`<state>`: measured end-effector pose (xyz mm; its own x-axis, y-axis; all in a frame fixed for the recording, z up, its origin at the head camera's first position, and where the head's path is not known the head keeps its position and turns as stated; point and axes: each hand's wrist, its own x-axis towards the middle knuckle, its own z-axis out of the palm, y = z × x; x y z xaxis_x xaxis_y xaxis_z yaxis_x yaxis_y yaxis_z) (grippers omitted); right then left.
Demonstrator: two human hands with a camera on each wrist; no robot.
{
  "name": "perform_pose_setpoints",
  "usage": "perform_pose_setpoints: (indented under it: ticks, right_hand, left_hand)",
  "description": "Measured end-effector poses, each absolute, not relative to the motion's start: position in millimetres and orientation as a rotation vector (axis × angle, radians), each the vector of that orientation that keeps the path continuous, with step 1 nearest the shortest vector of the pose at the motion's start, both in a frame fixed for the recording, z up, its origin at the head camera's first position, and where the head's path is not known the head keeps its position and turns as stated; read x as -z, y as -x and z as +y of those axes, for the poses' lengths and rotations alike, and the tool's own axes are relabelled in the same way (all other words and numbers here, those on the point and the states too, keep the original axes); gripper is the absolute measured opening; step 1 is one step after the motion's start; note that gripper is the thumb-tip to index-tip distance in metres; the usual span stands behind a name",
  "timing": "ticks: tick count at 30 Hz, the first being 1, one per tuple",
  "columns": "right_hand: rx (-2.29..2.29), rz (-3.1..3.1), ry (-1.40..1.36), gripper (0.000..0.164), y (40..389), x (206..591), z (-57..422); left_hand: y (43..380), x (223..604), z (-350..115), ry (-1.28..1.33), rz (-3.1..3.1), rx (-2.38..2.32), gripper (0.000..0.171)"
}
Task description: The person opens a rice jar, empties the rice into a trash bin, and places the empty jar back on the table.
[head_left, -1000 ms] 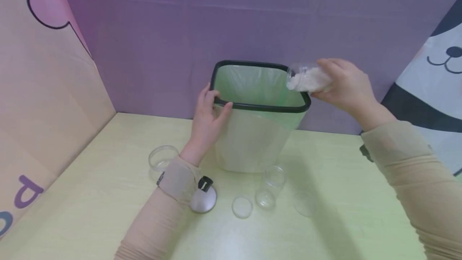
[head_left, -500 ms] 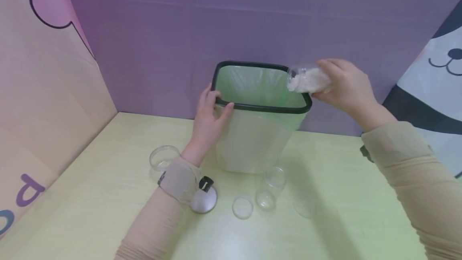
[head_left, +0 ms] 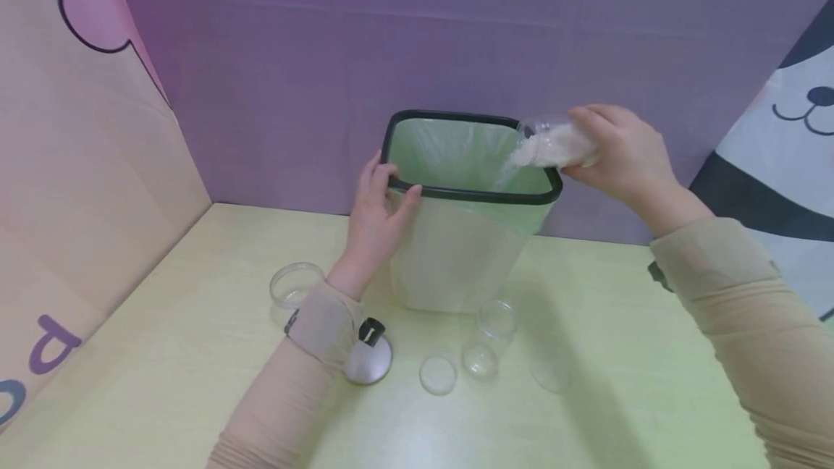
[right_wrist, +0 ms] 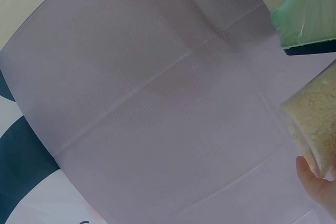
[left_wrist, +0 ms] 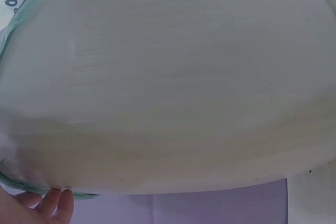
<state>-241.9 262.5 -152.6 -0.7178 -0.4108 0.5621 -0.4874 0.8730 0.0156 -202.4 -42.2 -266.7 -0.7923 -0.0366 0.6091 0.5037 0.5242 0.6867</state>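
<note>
In the head view a pale waste bin with a black rim stands on the table, lined with a green bag. My left hand grips the rim at its left front corner, thumb on the outside. My right hand holds a clear jar tilted over the bin's right side. White grains spill from its mouth into the bin. The bin's wall fills most of the left wrist view. In the right wrist view, the jar shows many pale grains against its side.
On the table are a clear round dish, a silvery disc partly behind the left wrist, a clear disc, a clear container and a faint clear disc. A purple backdrop stands behind the bin.
Grains now stream out of the jar's mouth into the bin; earlier they sat at its mouth. The right hand has shifted very slightly left; the left hand keeps its place.
</note>
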Motion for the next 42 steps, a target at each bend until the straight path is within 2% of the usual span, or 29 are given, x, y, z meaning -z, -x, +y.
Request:
perform_pose_setpoints:
  ticks: [11, 13, 17, 19, 36, 37, 42]
  right_hand:
    - [-0.173, -2.448, -0.665, 0.072, 239.7, 152.2, 262.0]
    - [-0.17, -2.447, -0.669, 0.072, 239.5, 152.1, 261.9]
    - [-0.172, -2.44, -0.68, 0.072, 239.8, 152.1, 261.9]
    - [-0.171, -2.435, -0.686, 0.072, 239.9, 152.1, 261.9]
    - [-0.139, -2.46, -0.671, 0.07, 239.3, 148.1, 260.5]
    - [-0.133, -2.463, -0.669, 0.07, 239.4, 147.8, 260.4]
    - [-0.123, -2.453, -0.678, 0.069, 240.6, 147.9, 259.9]
  left_hand:
    - [202.9, 266.5, -41.7, 0.375, -2.194, 1.241, 0.037]
    - [202.7, 266.8, -41.9, 0.376, -2.192, 1.242, 0.046]
    - [202.7, 266.9, -42.0, 0.375, -2.188, 1.241, 0.078]
    - [202.8, 266.6, -41.7, 0.372, -2.187, 1.239, 0.088]
    - [202.8, 264.6, -41.0, 0.37, -2.179, 1.237, 0.093]
    - [202.8, 264.5, -41.0, 0.37, -2.181, 1.235, 0.093]
    - [202.9, 264.5, -41.7, 0.362, -2.193, 1.243, 0.051]
